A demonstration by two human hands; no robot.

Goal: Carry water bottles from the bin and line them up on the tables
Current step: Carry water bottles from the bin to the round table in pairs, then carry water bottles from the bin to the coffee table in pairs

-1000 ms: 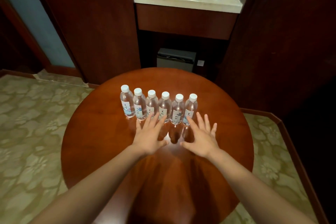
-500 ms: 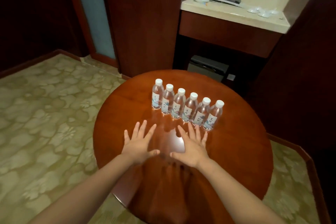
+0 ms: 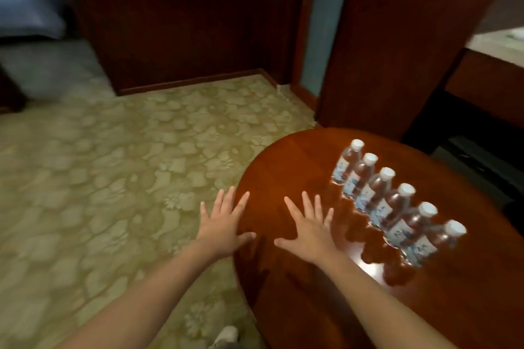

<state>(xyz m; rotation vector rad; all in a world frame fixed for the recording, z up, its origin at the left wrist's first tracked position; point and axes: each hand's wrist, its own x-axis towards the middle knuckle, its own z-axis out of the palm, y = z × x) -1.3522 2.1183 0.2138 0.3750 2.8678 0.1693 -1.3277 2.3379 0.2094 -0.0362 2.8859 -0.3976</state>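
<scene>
On the round table (image 3: 283,156), six water bottles (image 3: 397,201) stand upright in a touching row, both the left hand (image 3: 224,224) and right hand (image 3: 310,232) splayed empty nearby, so fetching more should avoid nudging that row.

Your hands (image 3: 263,229) hover spread and empty, with bare counter (image 3: 283,167) ahead of them. To their right, six upright bottles (image 3: 394,201) stand touching in a diagonal row and block that side. Left of the counter edge, open carpet (image 3: 113,178) lies clear.
</scene>
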